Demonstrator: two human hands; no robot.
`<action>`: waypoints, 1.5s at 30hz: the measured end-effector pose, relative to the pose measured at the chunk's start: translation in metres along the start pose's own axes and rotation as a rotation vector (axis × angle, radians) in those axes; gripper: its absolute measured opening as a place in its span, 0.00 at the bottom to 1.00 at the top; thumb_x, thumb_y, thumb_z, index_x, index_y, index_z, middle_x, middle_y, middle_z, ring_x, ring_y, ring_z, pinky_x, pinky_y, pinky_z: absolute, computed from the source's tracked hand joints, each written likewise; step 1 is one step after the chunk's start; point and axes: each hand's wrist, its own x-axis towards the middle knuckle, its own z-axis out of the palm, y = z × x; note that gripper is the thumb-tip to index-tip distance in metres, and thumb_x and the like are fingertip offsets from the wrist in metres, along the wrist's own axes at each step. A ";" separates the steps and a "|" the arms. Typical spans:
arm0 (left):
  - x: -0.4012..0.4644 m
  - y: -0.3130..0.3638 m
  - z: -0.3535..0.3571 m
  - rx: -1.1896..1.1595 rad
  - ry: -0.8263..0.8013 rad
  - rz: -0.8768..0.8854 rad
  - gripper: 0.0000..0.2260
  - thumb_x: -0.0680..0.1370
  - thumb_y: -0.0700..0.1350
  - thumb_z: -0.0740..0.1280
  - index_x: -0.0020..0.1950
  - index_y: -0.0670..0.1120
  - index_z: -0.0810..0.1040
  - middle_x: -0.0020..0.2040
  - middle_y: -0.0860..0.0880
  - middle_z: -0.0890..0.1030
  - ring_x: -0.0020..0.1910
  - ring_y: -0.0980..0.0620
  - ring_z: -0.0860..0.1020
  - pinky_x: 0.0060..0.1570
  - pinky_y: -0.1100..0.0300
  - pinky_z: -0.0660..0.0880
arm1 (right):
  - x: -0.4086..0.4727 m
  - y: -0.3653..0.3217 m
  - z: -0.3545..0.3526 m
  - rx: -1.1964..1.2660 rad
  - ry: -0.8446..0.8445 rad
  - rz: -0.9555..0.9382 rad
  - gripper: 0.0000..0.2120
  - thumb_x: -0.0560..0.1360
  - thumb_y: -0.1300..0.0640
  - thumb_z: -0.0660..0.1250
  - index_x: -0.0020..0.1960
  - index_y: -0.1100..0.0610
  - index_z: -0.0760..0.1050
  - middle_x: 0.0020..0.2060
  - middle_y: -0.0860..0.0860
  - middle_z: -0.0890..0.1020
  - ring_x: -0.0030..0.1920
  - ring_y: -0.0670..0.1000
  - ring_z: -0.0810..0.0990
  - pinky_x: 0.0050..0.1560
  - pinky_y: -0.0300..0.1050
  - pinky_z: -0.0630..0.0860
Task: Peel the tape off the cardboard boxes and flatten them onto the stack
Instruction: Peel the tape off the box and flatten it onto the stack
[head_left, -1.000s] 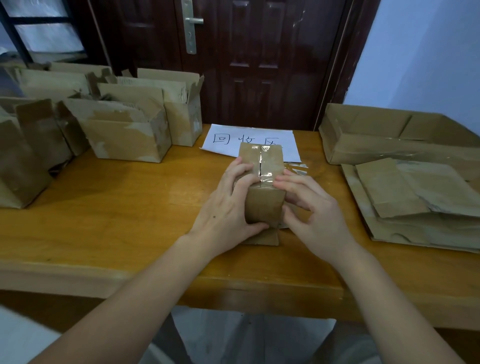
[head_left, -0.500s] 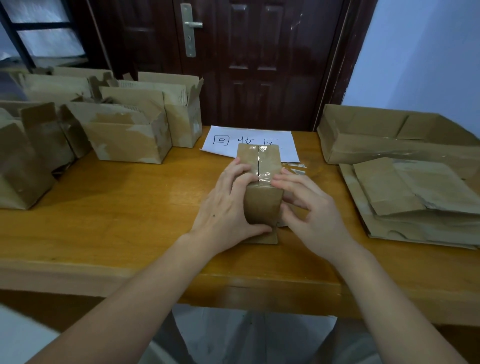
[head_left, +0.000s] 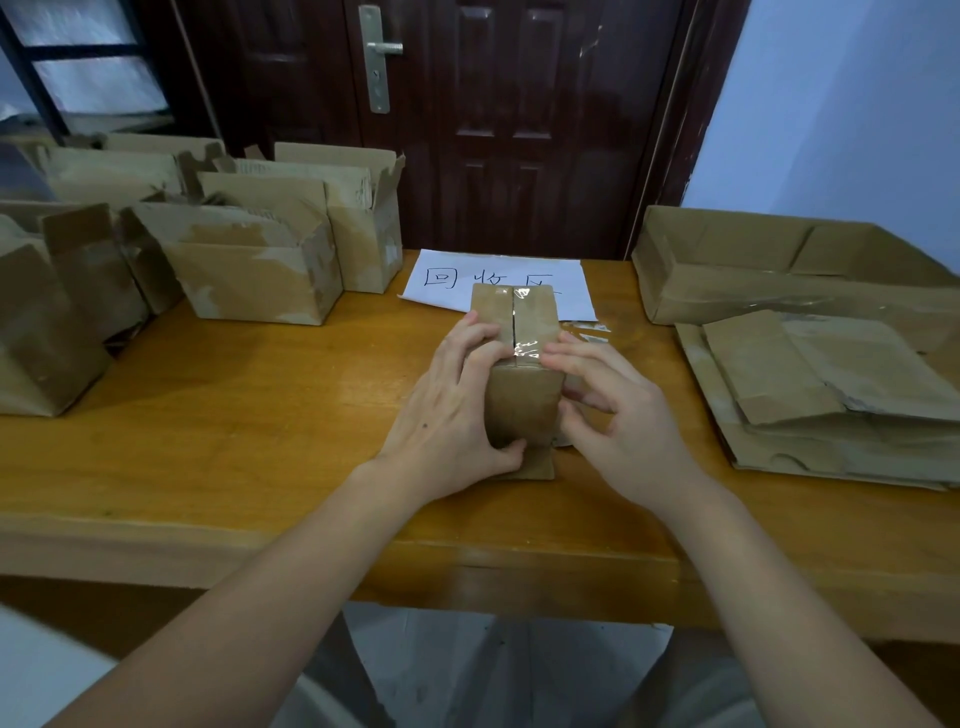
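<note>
Head view: a small box stands mid-worktop, near the paper sign. The left hand grips its left side, fingers curled round. The right hand's fingers pick at the clear tape along the top seam. Best to lift one tape end cleanly, then pull low and slowly along the seam.
</note>
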 end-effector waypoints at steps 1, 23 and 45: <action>0.000 0.001 0.000 0.001 0.007 -0.008 0.45 0.64 0.62 0.80 0.74 0.49 0.63 0.78 0.48 0.62 0.82 0.48 0.55 0.73 0.53 0.64 | 0.000 0.000 0.000 0.002 0.002 -0.003 0.23 0.76 0.72 0.68 0.69 0.57 0.77 0.68 0.45 0.75 0.75 0.42 0.67 0.67 0.42 0.76; 0.000 0.002 0.000 -0.004 -0.011 -0.019 0.42 0.65 0.54 0.80 0.73 0.49 0.64 0.77 0.48 0.62 0.82 0.48 0.54 0.73 0.54 0.64 | 0.000 0.004 0.001 -0.023 -0.022 0.020 0.26 0.77 0.70 0.69 0.72 0.55 0.74 0.70 0.47 0.74 0.76 0.44 0.65 0.68 0.55 0.76; 0.002 -0.001 -0.012 -0.041 -0.089 -0.009 0.44 0.65 0.62 0.76 0.75 0.49 0.62 0.78 0.50 0.60 0.83 0.49 0.52 0.76 0.50 0.63 | -0.005 0.006 0.028 -0.353 -0.056 -0.070 0.03 0.74 0.60 0.74 0.46 0.52 0.84 0.76 0.54 0.63 0.78 0.56 0.57 0.74 0.42 0.57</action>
